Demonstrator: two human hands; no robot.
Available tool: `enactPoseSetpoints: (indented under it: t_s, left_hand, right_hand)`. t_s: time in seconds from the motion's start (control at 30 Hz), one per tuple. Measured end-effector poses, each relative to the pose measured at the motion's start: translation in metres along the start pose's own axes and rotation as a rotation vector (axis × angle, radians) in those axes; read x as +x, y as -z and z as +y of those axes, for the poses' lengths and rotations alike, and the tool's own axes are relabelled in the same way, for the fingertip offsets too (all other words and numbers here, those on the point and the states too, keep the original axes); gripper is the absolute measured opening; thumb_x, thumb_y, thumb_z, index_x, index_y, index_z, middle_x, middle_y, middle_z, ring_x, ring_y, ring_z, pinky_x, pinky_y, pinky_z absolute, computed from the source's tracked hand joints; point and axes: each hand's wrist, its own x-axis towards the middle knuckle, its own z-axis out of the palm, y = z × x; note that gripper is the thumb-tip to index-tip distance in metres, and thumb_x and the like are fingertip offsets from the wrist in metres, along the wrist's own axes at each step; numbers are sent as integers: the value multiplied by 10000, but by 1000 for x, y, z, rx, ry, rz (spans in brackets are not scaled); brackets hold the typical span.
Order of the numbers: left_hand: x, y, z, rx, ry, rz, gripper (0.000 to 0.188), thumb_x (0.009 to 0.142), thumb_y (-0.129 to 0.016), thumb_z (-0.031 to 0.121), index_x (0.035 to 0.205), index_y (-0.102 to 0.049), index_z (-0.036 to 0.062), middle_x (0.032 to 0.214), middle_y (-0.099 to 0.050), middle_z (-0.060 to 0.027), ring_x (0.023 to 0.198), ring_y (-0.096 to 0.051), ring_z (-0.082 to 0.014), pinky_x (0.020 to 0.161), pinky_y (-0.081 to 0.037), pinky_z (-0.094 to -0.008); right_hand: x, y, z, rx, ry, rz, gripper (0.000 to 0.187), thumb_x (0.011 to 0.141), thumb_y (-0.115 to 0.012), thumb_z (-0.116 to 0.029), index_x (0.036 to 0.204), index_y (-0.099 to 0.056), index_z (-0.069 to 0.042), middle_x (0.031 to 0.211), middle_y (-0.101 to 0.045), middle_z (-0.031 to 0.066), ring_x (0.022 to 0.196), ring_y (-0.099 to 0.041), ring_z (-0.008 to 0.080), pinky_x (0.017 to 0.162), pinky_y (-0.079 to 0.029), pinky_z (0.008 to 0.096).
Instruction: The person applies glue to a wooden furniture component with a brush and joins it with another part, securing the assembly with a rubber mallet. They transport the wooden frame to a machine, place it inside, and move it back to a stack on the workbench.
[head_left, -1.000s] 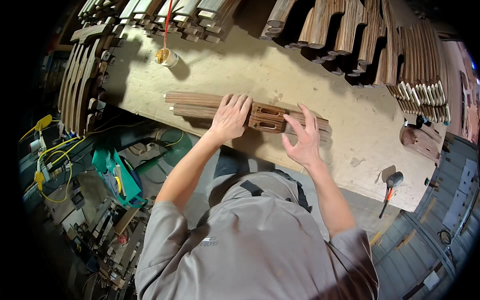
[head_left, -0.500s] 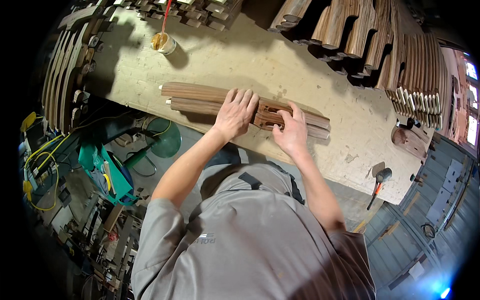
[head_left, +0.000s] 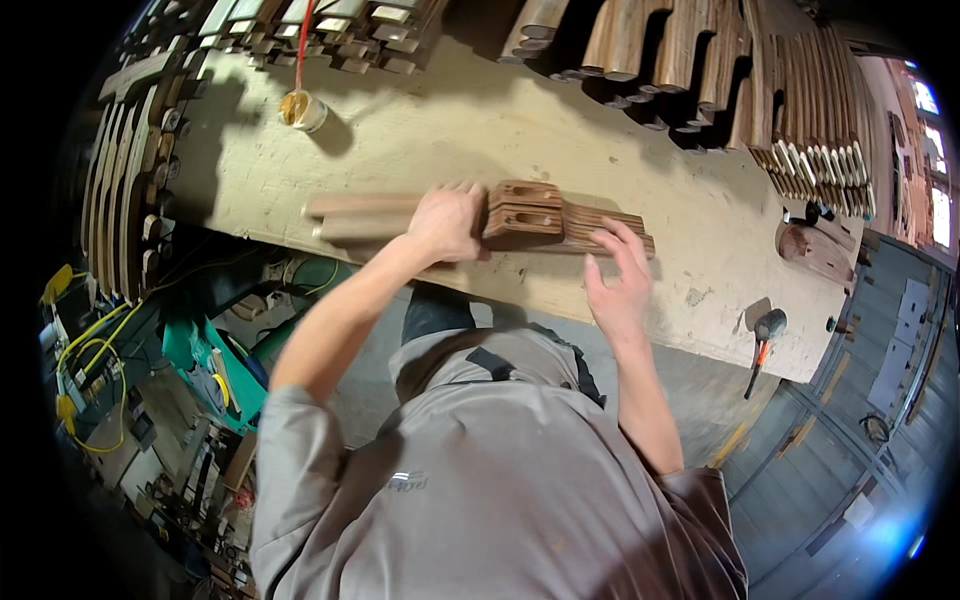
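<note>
Head view: paired wooden pieces (head_left: 525, 206), brown, slotted at mid-length, side by side near the front edge of a pale workbench (head_left: 420, 125); left hand (head_left: 447, 222) clasped over their left half; right hand (head_left: 622, 285) apart from it, fingers loosely spread by the right end, contact unclear; beyond, small tub (head_left: 309, 115); far right, black-headed mallet (head_left: 768, 326)

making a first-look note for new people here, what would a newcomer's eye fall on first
Probably the slotted wood pieces mid-bench, with the left hand gripping them and the open right hand by their right end. Next, perhaps the stacked wood at the bench's far right. Brighter accents are the pot with something thin and red rising from it, far left, and the mallet, near right.
</note>
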Motion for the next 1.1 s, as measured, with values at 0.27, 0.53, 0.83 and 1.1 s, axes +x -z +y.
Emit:
enactPoseSetpoints:
  t_s: [0.27, 0.53, 0.83, 1.1]
  left_hand:
    - [-63, -43, -33, -1282, 422, -814, 842, 665, -818, 413, 1293, -503, -51, 1136, -636, -184, 999, -634, -271, 879, -497, -366]
    - [-59, -2, -8, -249, 79, -128, 910, 650, -804, 415, 1343, -399, -13, 1175, -595, -217, 1072, -588, -346, 916, -459, -422]
    - [-17, -5, -1, 220, -150, 606, 699, 608, -774, 228, 1216, -481, 46, 1020, -557, -147, 1017, -529, -322, 858, -405, -424]
    - [12, -1, -40, 207, -110, 518, 520, 637, -730, 153, 1094, -513, 31, 1026, -564, -153, 1023, -543, -306, 906, -404, -411]
  right_hand:
    - [-59, 59, 69, -20, -156, 204, 201, 794, -609, 68, 961, -655, -36, 1015, -652, 100, 800, -653, 203, 707, -537, 290]
    - [-85, 0, 103, -257, 102, -125, 326, 724, -713, -60, 1041, -638, -73, 1237, -530, 137, 1079, -540, 348, 859, -493, 436]
    - [-79, 9, 138, -620, 130, -604, 212, 793, -617, -120, 993, -637, -51, 1170, -573, 169, 1040, -582, 303, 798, -515, 392]
    - [0, 66, 26, -675, -195, -896, 213, 776, -696, -136, 953, -714, -18, 813, -692, 143, 764, -673, 248, 667, -528, 342]
